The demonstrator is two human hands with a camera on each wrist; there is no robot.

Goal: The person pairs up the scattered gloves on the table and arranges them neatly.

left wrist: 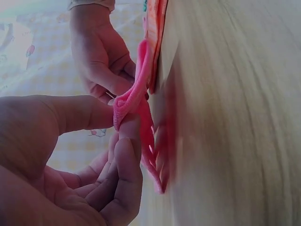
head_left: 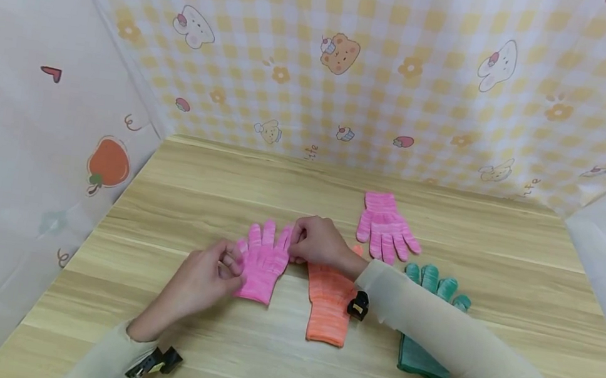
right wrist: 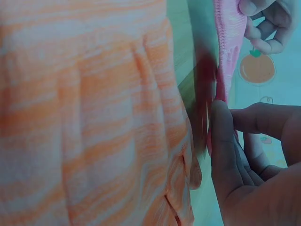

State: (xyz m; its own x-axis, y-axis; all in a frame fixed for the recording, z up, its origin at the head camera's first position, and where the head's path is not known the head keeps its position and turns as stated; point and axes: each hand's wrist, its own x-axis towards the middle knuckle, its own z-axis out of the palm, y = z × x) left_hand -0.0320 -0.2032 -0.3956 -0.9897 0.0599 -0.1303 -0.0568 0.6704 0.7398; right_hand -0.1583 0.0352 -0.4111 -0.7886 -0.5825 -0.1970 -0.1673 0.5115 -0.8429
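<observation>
A pink knitted glove is held between both hands, its fingers pointing away from the person. My left hand pinches its cuff edge between thumb and forefinger; the left wrist view shows the cuff raised off the table. On the glove's opposite side, near the outer finger, the right hand pinches the fabric, and the right wrist view shows thumb and forefinger meeting on the pink glove. Just right of it lies an orange glove, partly covered by the right hand and wrist.
Another pink glove lies farther back, fingers toward the person. A green glove lies to the right, its middle hidden under the right forearm. The wood-grain table meets a yellow checked cloth at the back.
</observation>
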